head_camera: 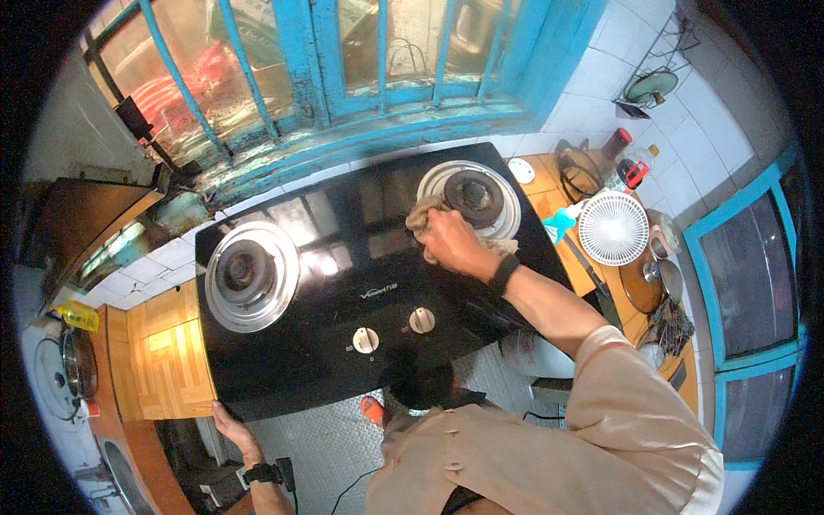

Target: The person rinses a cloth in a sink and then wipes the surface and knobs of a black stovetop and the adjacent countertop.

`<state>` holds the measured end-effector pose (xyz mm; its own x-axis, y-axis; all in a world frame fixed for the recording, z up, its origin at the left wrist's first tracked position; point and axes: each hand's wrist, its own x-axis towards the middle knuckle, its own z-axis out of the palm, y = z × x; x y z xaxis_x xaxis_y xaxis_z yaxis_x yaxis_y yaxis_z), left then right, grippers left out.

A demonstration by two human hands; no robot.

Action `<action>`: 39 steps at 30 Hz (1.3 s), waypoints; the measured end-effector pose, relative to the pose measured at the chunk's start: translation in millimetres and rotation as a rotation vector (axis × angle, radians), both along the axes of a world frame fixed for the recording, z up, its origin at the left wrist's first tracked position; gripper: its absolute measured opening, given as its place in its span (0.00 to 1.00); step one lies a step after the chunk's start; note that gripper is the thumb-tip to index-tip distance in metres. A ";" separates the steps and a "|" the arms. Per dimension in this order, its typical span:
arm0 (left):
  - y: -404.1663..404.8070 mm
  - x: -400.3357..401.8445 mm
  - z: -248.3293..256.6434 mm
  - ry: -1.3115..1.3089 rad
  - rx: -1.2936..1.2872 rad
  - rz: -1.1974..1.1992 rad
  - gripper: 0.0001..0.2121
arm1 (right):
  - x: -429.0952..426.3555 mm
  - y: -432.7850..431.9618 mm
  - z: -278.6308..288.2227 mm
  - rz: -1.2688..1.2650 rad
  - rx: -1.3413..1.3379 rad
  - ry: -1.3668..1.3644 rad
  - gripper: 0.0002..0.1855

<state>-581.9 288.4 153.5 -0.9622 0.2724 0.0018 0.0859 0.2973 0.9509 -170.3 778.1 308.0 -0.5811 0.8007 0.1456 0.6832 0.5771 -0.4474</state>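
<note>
A tan cloth [422, 219] is bunched under my right hand [454, 242], which presses it on the black glass top of a two-burner gas cooktop [360, 219]. The hand is at the left front rim of the right burner [475, 198], and part of the cloth shows past its far side. My left hand [230, 427] rests at the front edge of the wooden counter [170, 360], by the cooktop's left front corner; its fingers are partly hidden. The left burner [248, 275] sits in a shiny metal ring. Two control knobs [365, 340] are near the front.
Right of the cooktop, the wooden counter holds a white slotted basket [613, 228], a turquoise-capped bottle [560, 223], a knife [584, 264] and a glass lid [641, 283]. A blue barred window [315, 64] stands behind. At lower left is a sink [122, 473].
</note>
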 end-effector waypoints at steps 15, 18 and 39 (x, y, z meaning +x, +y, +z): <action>34.8 33.2 42.0 0.040 0.126 0.042 0.20 | -76.0 113.5 17.8 -0.390 0.179 -0.626 0.23; 33.1 33.1 44.4 0.059 0.128 0.024 0.19 | -70.5 88.7 -8.8 -0.246 0.357 -0.444 0.24; 12.4 11.7 23.0 0.030 -0.020 -0.150 0.28 | 204.3 -110.9 -57.2 -0.445 0.452 -0.179 0.23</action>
<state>-570.2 300.9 176.5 -0.9103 0.4133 0.0233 0.1592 0.2976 0.9413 34.0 667.1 250.7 -0.2551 0.8529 0.4555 0.9414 0.3266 -0.0844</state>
